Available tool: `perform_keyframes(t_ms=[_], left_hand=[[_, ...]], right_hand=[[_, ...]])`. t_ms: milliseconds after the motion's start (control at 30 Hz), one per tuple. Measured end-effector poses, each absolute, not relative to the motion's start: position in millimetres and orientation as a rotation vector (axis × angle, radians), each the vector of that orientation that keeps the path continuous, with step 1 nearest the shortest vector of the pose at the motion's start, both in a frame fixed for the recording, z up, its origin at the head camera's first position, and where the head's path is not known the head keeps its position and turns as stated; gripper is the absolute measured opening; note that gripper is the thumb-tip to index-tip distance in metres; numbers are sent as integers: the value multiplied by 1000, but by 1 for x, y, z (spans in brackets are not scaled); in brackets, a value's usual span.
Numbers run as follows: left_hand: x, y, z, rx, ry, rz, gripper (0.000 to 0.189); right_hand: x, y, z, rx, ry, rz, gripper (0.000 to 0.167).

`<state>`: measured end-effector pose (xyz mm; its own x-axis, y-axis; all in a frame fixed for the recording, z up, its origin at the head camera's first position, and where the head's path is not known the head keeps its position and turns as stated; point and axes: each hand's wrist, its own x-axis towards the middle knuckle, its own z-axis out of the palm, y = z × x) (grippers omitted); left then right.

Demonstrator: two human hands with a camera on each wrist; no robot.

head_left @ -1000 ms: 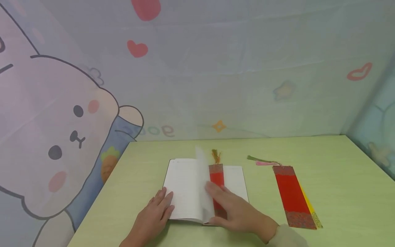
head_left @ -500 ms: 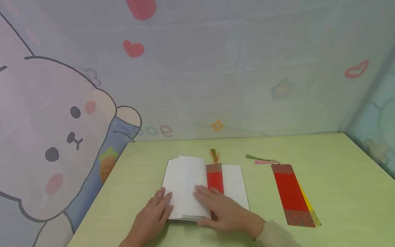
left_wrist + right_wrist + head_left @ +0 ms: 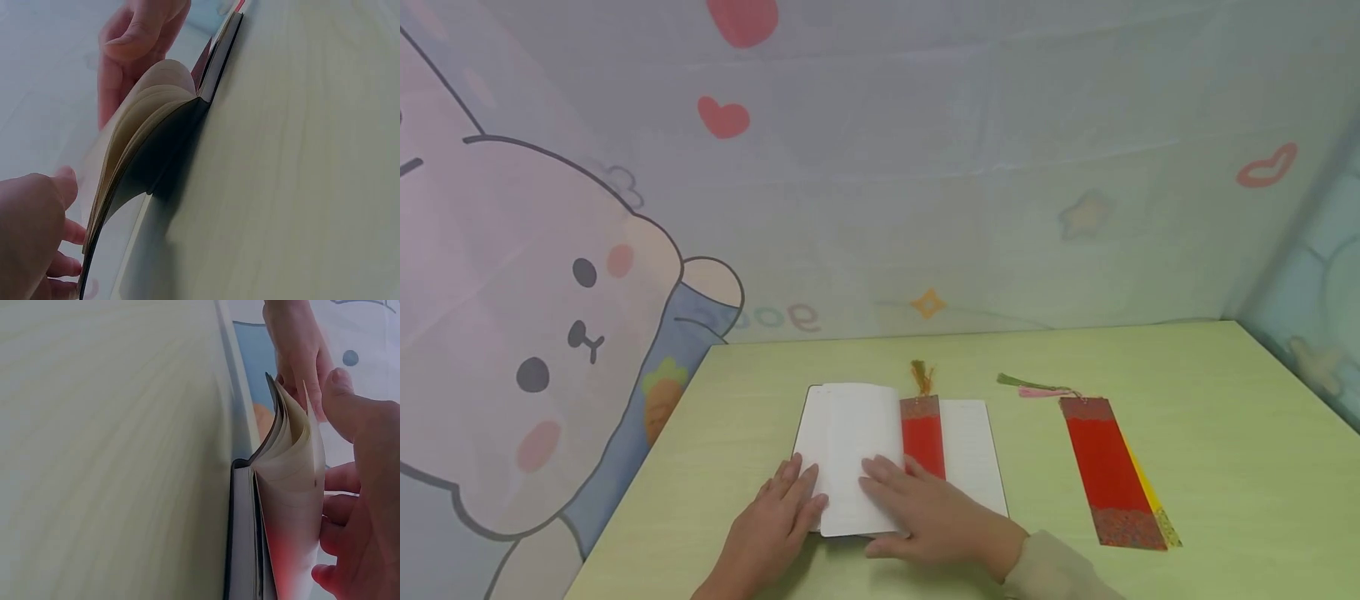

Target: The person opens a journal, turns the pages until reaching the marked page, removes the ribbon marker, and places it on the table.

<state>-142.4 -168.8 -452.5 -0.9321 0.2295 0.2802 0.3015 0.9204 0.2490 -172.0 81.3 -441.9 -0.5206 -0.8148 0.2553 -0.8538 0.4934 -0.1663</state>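
On the pale green table (image 3: 1232,417), the left hand (image 3: 775,529) and right hand (image 3: 936,518), fingers fairly straight, gripping nothing, are touching the open white-paged notebook (image 3: 972,450), ideally pressing its left leaves (image 3: 859,429) lightly.

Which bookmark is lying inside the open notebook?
The red bookmark with an olive-and-orange tassel, partly hidden by the right hand. The other red bookmark and the yellow one beneath it lie on the table.

Head view looks forward and down — nearer wrist views share the notebook (image 3: 859,433), edge-on.
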Motion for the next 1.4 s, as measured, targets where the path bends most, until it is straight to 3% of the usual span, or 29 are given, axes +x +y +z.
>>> perform_keyframes(t_ms=[400, 700, 900, 1167, 1400], left_hand=[[-142, -163, -447, -357, -2878, -458, 45], [-144, -163, -445, -432, -2866, -371, 65], [-146, -164, -445, -472, -2824, -357, 62], [-145, -166, -447, -485, -2790, -347, 41], [-143, -165, -448, -473, -2798, -389, 43]], right_hand=[[-171, 68, -442, 1464, -2639, 237, 81], [-173, 57, -438, 1443, -2678, 217, 79], [-177, 61, -435, 1343, -2684, 320, 65], [-180, 68, -433, 1235, -2561, 436, 48], [-184, 73, -430, 645, -2584, 703, 18]])
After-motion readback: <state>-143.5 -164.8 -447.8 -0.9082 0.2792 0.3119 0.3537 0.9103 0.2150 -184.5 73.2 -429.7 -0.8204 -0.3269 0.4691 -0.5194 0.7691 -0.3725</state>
